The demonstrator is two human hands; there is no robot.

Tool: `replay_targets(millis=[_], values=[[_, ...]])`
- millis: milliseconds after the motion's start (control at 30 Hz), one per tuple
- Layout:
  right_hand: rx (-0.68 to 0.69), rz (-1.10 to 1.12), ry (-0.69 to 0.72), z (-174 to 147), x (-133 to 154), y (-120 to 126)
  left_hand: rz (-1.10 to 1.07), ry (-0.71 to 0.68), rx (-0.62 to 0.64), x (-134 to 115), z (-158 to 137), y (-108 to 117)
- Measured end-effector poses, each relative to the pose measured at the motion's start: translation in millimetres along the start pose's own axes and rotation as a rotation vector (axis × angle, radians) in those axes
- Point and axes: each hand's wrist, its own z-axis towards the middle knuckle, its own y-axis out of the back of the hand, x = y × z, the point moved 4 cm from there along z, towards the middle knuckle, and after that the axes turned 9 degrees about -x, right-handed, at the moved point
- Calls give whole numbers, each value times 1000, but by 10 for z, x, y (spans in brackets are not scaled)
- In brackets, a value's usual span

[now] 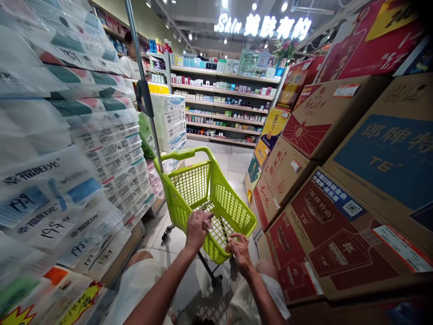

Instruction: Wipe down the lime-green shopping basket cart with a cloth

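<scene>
A lime-green plastic shopping cart (233,205) with latticed walls stands in front of me, its basket holding nothing that I can make out. My left hand (197,230) is closed at the near left rim, with a small crumpled pinkish piece, like cloth or tissue, at its fingertips. At the near right corner, the curled fingers of my right hand (239,252) close on the cart's rim; whether anything small is also in them is hidden. A tall grey pole (138,58) with a black clamp rises from the cart's far left side.
Stacked tissue packs (111,158) line the left, with a white pile of packs (169,119) farther along. Cardboard liquor boxes (338,234) wall the right side closely. Shelves of cosmetics (223,97) cross the far end, and a person (130,63) stands back left. Tiled floor (233,164) runs between.
</scene>
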Motion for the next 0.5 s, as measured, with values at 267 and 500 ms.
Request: replay_targets(millis=[267,500], values=[[-128,-413,143,298,273,83,169,60,-215,246,191,177],[-207,-430,202,366,695,-557,209,-38,-253,277,12,126]])
